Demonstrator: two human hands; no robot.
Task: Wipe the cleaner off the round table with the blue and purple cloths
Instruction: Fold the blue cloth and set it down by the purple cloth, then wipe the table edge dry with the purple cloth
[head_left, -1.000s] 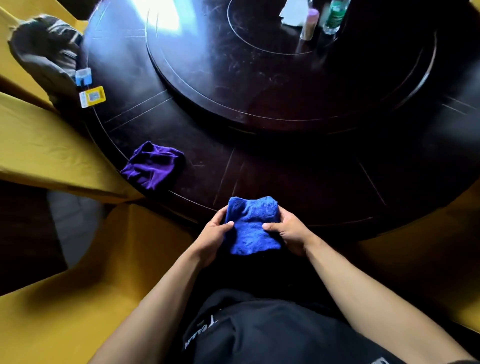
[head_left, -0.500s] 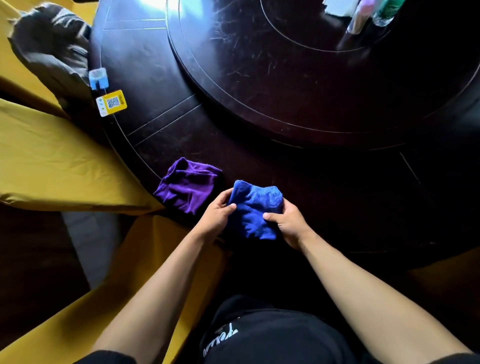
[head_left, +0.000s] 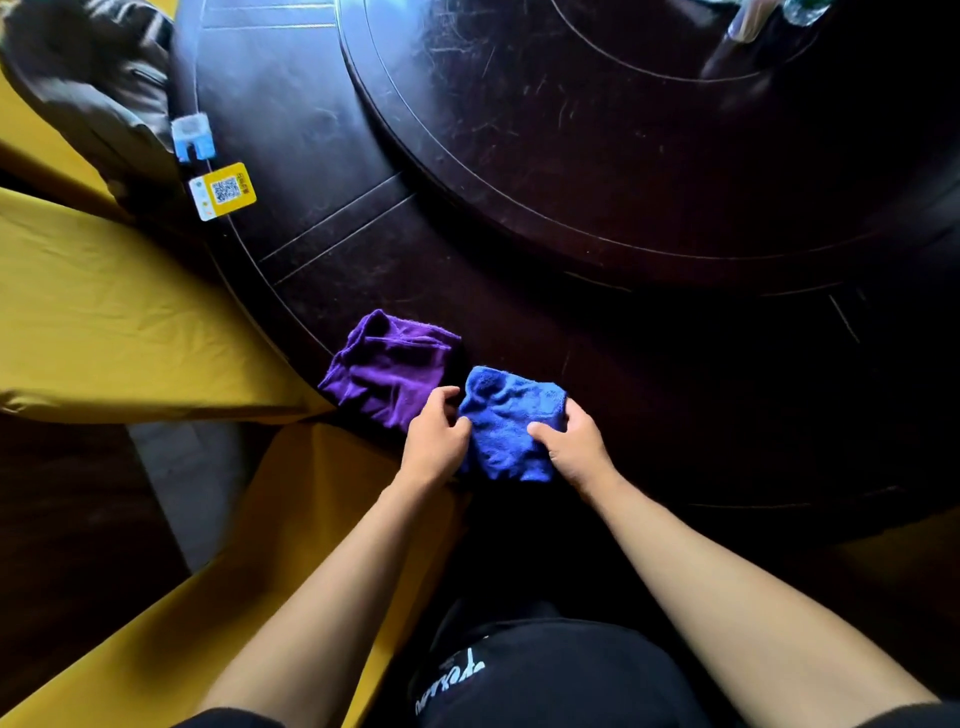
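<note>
A folded blue cloth (head_left: 506, 423) rests at the near edge of the dark round table (head_left: 649, 374). My right hand (head_left: 574, 447) grips its right side, thumb on top. My left hand (head_left: 434, 441) pinches its left edge, and the fingers of that hand lie over the near corner of the purple cloth (head_left: 387, 371). The purple cloth lies crumpled on the table rim just left of the blue one, touching it. No cleaner is visible on the dark surface.
A raised turntable (head_left: 623, 156) fills the table's middle, with bottles (head_left: 748, 21) at its far side. A yellow QR tag (head_left: 223, 190) and a blue clip (head_left: 193, 137) sit on the left rim. Yellow-covered chairs (head_left: 114, 322) stand left and below.
The view has shifted so the cloths sit closer together. Both hands with the blue cloth have moved left, up against the purple cloth, and my left fingers now overlap it.
</note>
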